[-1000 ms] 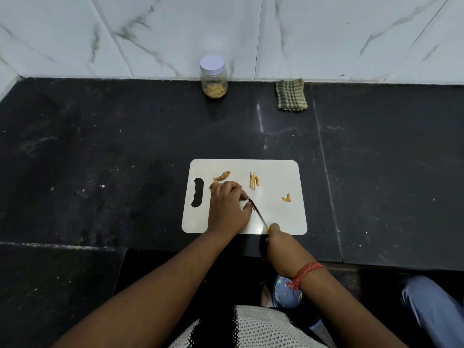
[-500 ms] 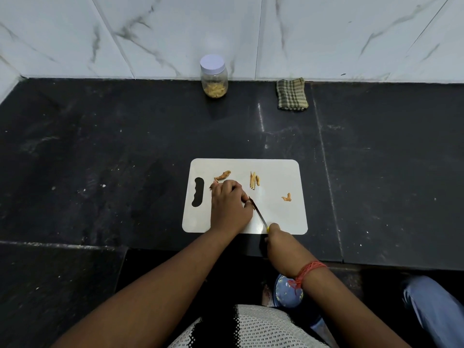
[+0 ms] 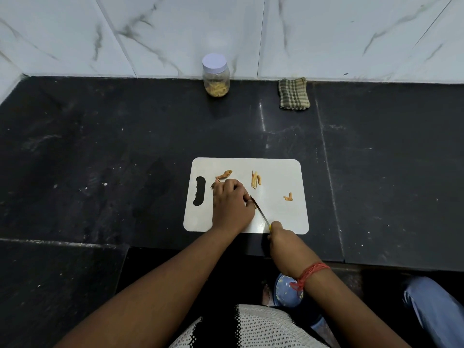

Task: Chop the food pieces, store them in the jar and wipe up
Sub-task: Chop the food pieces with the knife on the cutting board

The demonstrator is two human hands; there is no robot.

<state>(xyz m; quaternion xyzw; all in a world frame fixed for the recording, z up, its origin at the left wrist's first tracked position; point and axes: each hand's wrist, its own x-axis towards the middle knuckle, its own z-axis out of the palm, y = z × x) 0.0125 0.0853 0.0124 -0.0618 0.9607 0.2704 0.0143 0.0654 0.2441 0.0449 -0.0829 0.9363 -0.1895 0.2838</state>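
left hand (image 3: 231,204) curled on board (image 3: 281,217); right hand (image 3: 280,234) grips knife (image 3: 261,213).

- A home kitchen, to judge by the fittings and the food work on show.
- A black polished stone counter (image 3: 100,151), speckled with pale crumbs, fills the scene; seams divide it into slabs.
- White marble-look wall tiles with grey veins (image 3: 326,33) rise along its far edge.
- A white plastic chopping board with a handle slot (image 3: 281,172) lies near the front edge, bearing small tan food pieces (image 3: 255,180).
- At the far wall stand a clear jar with a pale lilac lid (image 3: 216,75), part filled with tan pieces, and to its right a folded green checked cloth (image 3: 293,94).
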